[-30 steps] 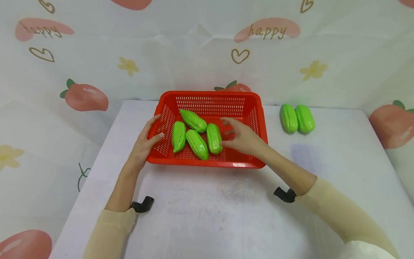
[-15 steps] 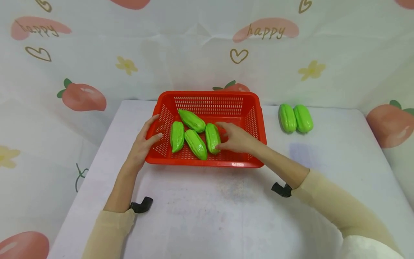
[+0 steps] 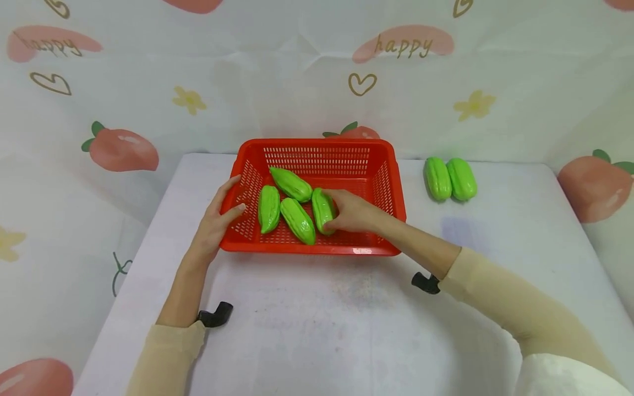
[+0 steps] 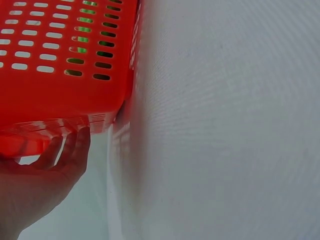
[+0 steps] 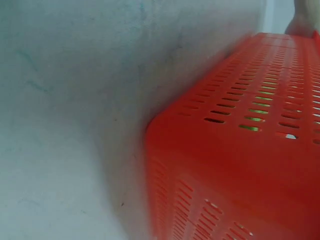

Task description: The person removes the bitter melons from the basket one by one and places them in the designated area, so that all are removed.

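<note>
A red slotted plastic basket point(image 3: 302, 250) on the table holds several glossy green ridged vegetables, one a long pointed vegetable point(image 3: 291, 185) at the back. My left hand point(image 3: 212, 228) grips the basket's left side, thumb over the rim; the left wrist view shows fingers point(image 4: 75, 150) against the outer wall. Inside the basket, my right hand point(image 3: 354, 212) holds the rightmost green ridged vegetable point(image 3: 322, 212), thumb at its near end and fingers at its far end. The vegetable rests among the others. In the right wrist view the basket wall point(image 5: 225, 165) hides the right hand.
Two more green ridged vegetables point(image 3: 451, 179) lie side by side on the white table point(image 3: 297, 330), right of the basket near the back edge. Behind stands a white cloth point(image 3: 277, 71) printed with fruit, hearts and flowers. A black fitting point(image 3: 216, 314) sits at the left wrist.
My right hand has moved left and closed its thumb and fingers on the rightmost vegetable. The left hand has stayed on the basket. The head view has shifted slightly.
</note>
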Available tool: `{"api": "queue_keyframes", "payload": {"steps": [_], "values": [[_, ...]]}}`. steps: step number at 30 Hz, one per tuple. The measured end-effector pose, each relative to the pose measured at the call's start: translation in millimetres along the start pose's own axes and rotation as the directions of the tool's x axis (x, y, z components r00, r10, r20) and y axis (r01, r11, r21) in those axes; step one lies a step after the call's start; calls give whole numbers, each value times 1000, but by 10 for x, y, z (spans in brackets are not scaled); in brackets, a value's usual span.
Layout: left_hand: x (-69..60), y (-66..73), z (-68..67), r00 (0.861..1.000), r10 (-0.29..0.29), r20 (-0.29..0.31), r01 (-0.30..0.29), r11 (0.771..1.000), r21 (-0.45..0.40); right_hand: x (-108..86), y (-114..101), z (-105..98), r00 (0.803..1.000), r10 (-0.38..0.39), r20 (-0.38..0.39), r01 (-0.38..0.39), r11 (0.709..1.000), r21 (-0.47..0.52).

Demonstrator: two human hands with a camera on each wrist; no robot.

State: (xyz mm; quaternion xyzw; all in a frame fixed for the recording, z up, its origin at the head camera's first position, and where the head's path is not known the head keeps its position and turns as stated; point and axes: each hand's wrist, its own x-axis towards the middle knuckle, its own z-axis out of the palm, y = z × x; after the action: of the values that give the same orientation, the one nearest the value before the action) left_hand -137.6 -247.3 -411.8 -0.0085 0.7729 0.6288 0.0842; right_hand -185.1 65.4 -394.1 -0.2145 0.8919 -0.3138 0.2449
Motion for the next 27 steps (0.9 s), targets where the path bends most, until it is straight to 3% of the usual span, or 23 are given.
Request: {"api": "queue_keyframes", "payload": {"steps": [14, 22, 27], "values": [[-13, 23, -31, 1000, 8, -4, -8, 1000, 13, 78, -1, 81, 1000, -20, 5, 21, 994, -110], [7, 0, -21, 1000, 14, -11, -14, 1000, 15, 100, 21, 27, 1000, -29, -1, 29, 996, -80], [11, -9, -12, 1000, 21, -10, -21, 1000, 10, 94, 36, -12, 1000, 13, -19, -13, 1000, 10]]}}
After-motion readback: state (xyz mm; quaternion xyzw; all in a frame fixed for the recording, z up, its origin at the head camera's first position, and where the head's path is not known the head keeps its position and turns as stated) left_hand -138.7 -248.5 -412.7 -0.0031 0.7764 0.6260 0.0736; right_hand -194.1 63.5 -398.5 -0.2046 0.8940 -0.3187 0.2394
